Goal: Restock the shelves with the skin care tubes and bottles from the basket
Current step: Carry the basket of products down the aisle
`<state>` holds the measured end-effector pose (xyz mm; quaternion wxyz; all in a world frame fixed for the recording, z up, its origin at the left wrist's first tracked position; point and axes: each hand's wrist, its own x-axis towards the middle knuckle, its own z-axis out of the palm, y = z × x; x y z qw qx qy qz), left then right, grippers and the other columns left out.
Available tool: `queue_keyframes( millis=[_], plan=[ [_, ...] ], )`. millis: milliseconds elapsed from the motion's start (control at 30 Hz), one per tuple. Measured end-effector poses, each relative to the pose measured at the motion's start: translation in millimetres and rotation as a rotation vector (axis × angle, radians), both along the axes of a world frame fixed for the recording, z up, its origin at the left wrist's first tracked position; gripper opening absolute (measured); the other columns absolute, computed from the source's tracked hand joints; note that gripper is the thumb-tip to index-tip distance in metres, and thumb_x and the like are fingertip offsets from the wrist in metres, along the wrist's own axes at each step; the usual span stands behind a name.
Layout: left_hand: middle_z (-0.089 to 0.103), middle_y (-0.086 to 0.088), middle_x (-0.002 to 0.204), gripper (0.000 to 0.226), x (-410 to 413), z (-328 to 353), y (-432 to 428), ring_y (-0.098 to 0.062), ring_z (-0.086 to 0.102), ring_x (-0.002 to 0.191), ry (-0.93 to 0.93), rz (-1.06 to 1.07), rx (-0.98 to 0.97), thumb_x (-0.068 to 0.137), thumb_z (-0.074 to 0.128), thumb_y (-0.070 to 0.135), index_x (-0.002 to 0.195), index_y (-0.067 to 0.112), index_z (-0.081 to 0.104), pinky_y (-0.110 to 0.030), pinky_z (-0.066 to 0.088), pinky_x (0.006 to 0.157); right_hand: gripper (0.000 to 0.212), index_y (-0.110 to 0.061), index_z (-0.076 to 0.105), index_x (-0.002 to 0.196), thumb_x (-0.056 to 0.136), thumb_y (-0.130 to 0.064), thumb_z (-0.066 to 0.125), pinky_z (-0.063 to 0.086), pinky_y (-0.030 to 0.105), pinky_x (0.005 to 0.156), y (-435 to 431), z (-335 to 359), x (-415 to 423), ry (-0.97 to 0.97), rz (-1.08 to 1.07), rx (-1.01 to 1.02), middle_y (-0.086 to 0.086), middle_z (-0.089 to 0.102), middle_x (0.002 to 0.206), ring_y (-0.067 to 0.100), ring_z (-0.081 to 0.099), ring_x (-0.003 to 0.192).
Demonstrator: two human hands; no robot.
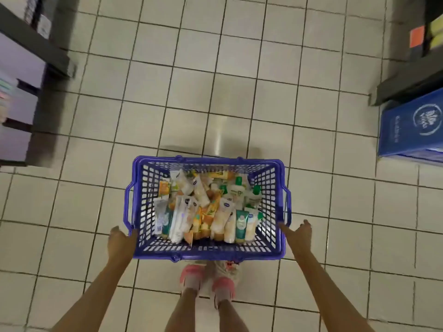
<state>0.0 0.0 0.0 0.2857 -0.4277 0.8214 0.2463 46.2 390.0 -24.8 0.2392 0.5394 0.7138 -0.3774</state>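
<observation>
Currently: basket [239, 255] on the floor at 6 o'clock, heaped with tubes [223, 219] and bottles [236, 189]. Judged heavyish; stiff plastic, with loose, slippery contents. Best lifted by the side handles.

Left hand [121, 240] touches the near-left corner; cannot tell how its fingers lie. Right hand [299, 232] is just beside the rim, fingers loosely spread, empty.

Shelves [36, 44] at 10 and 2 o'clock; blue box [412, 125] at 3; feet [191, 279] crowd the near side.

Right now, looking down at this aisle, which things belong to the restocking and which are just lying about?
Job: purple basket; tubes and bottles heaped inside; left hand and right hand beside its near corners; left shelf unit; right shelf unit.
Lying about: blue box on the floor; orange tag on the right unit.
</observation>
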Motion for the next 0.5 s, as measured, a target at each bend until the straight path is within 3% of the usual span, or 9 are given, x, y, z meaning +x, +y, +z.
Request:
queue_keyframes(
  millis=[133,200,300,400,500],
  plan=[
    [0.052,-0.033,0.120,0.056,-19,-42,-10,-0.046,0.053,0.108,0.051,0.058,0.003,0.085,0.065,0.021,0.123,-0.014,0.042,-0.050,0.043,0.090,0.088,0.006,0.021,0.142,0.077,-0.019,0.076,0.038,0.042,0.101,11,-45,-15,0.025,-0.123,0.015,0.025,0.041,0.137,0.037,0.045,0.124],
    [0.059,-0.032,0.107,0.049,-22,-63,-20,-0.045,0.058,0.097,0.029,0.066,0.047,0.083,0.068,0.023,0.111,-0.013,0.051,-0.053,0.048,0.086,0.071,0.007,0.038,0.132,0.077,-0.018,0.075,0.044,0.044,0.092,14,-65,-17,-0.019,-0.095,-0.037,0.027,0.053,0.123,0.037,0.055,0.106],
    [0.062,-0.023,0.102,0.053,-25,-83,-29,-0.040,0.061,0.093,0.029,0.149,0.054,0.077,0.073,0.027,0.113,-0.005,0.050,-0.046,0.050,0.082,0.043,0.004,0.056,0.106,0.076,-0.022,0.075,0.046,0.041,0.077,18,-81,-19,-0.064,0.041,-0.012,0.021,0.062,0.093,0.029,0.056,0.083],
    [0.061,-0.016,0.087,0.043,-29,-99,-33,-0.033,0.060,0.078,0.009,0.157,0.052,0.073,0.076,0.027,0.100,0.002,0.054,-0.040,0.050,0.071,0.034,-0.003,0.055,0.090,0.074,-0.024,0.077,0.047,0.043,0.078,21,-90,-20,-0.060,0.076,0.062,0.016,0.059,0.083,0.029,0.055,0.077],
    [0.059,-0.015,0.078,0.033,-30,-112,-40,-0.029,0.057,0.072,0.001,0.216,0.042,0.072,0.077,0.019,0.091,0.002,0.056,-0.037,0.049,0.072,0.035,-0.003,0.052,0.080,0.071,-0.024,0.079,0.048,0.043,0.075,22,-95,-19,-0.070,0.079,0.092,0.016,0.058,0.079,0.029,0.055,0.074]
  ],
)
